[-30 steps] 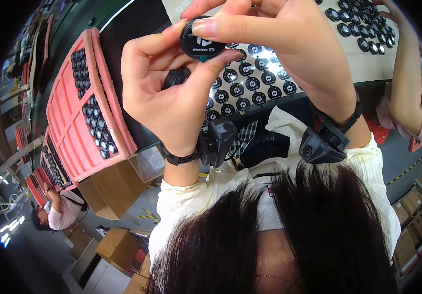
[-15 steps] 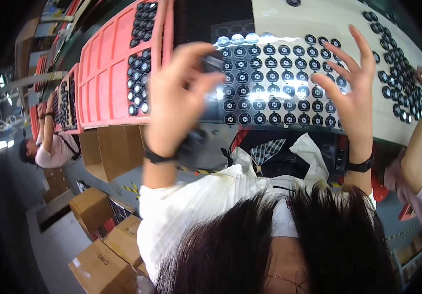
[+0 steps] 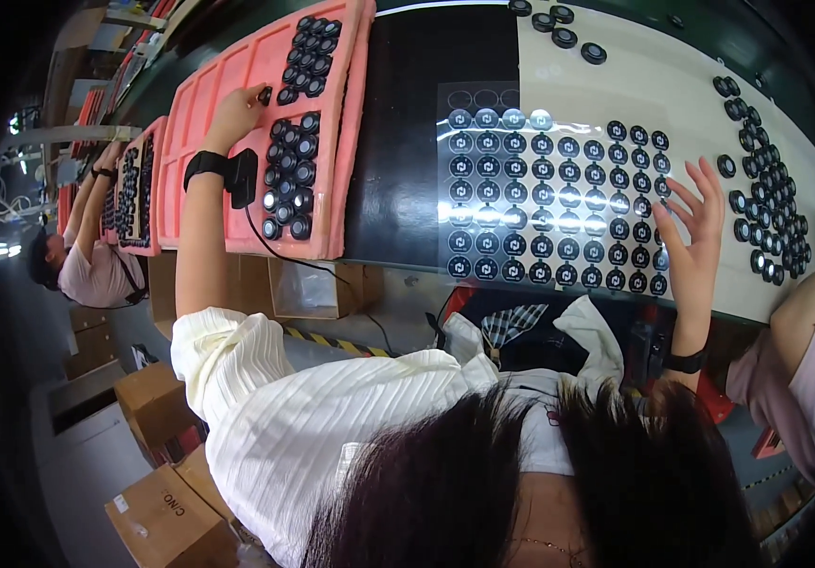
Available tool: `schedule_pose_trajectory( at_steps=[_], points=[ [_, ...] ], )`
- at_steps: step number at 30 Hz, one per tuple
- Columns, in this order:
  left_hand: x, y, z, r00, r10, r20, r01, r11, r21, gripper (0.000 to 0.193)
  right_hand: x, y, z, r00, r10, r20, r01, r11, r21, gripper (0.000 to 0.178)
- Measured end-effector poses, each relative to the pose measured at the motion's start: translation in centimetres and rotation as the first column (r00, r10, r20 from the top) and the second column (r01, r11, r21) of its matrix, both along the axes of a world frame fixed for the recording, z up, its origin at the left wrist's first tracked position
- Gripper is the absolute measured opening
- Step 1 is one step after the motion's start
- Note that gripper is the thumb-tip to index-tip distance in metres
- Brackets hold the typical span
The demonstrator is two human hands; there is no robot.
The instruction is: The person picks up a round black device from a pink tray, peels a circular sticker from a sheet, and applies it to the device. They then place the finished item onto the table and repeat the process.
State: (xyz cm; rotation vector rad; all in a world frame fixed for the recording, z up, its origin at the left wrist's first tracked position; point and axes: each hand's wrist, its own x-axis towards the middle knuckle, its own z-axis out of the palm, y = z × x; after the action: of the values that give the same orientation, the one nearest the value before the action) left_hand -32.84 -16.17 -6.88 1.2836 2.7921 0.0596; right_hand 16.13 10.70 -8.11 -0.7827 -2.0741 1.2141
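Over the pink compartment tray at the left, my left hand pinches a small black round piece, next to several like pieces grouped in two of the compartments. My right hand is open, its fingers spread at the right edge of a clear sheet and holding nothing. Rows of black discs with a pale mark cover this sheet, which lies on the dark and cream table top. Three unfilled circle outlines show at its far left corner.
Many black round pieces lie in a loose cluster on the cream surface at the right; a few more sit at the far edge. A co-worker's arm reaches in from the right. Cardboard boxes stand on the floor at the left.
My left hand has gone from the sheet's left edge out left over the pink tray. My right hand stays open and is a little lower in view. The whole view has shifted slightly.
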Motion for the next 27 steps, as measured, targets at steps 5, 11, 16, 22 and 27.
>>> schedule_pose_trajectory(
  at_steps=[5,11,16,22,27],
  points=[
    [1.2,-0.6,0.5,0.998,0.052,0.025,-0.055,0.991,0.125,0.032,-0.3,0.2,-0.4,0.999,0.003,0.035,-0.004,1.000,0.018,0.054],
    [0.9,-0.7,1.3,0.964,0.124,0.236,-0.164,0.973,0.160,0.032,-0.3,0.0,-0.6,0.999,-0.004,0.035,0.004,1.000,0.003,0.056],
    [-2.9,-2.2,2.8,0.366,0.283,0.886,-0.801,0.580,0.146,0.025,-0.2,0.3,-1.1,0.998,-0.007,0.058,0.006,1.000,0.023,0.053],
    [-4.5,-2.9,1.1,0.415,0.116,0.902,-0.797,0.526,0.298,0.021,-0.1,0.6,-1.3,0.999,-0.025,0.044,0.023,0.999,0.043,0.045],
    [-2.7,-0.9,0.4,0.973,0.136,0.188,-0.212,0.852,0.479,0.024,0.4,0.8,-1.5,0.997,-0.039,0.069,0.033,0.996,0.084,0.040]
  ],
)
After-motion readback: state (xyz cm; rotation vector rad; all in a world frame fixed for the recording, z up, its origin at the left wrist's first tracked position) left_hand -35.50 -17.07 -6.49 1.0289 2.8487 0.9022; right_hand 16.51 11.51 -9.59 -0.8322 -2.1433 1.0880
